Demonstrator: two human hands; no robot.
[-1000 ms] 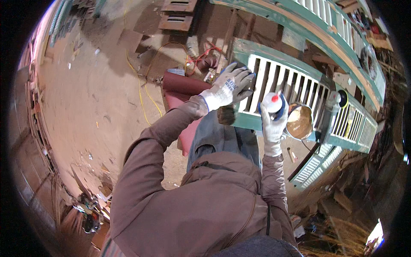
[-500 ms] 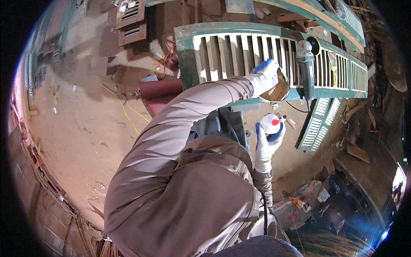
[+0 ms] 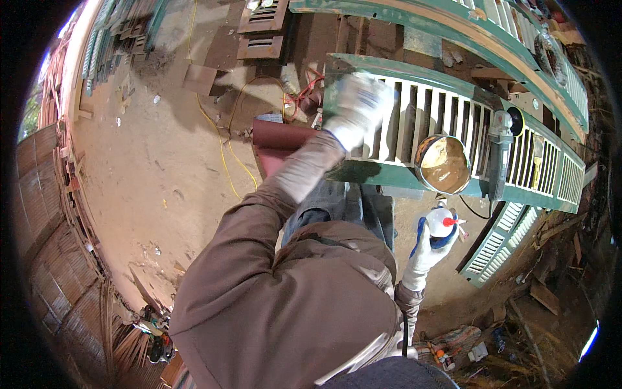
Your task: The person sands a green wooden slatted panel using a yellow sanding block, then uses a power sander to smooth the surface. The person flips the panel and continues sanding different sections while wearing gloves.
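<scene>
My gloved right hand [image 3: 427, 251] is closed around a round white plastic bottle [image 3: 437, 220] with a red tip, held just off the near edge of a louvered shutter. My gloved left hand [image 3: 359, 109] hovers over or touches the shutter's left end; motion smears it, so its fingers cannot be made out. The green-framed louvered shutter [image 3: 421, 81] lies flat in front of me. On its near side rests an open can [image 3: 447, 170] with brown paste inside. Beside the can lies an angle grinder [image 3: 499, 152], with a yellow-handled scraper or brush [image 3: 538, 155] farther right.
More shutters lie across the back, including a long green frame [image 3: 414, 32]; another shutter [image 3: 499, 243] leans low at the right. A dark red sheet roll [image 3: 278, 134] sits left of my left forearm. A yellow cord [image 3: 223, 139] crosses the floor. Wood scraps [image 3: 544, 297] lie at right.
My left hand has let go of the can and moved left to the shutter's end. The can remains on the shutter. My right hand still holds the bottle. The whole view has shifted.
</scene>
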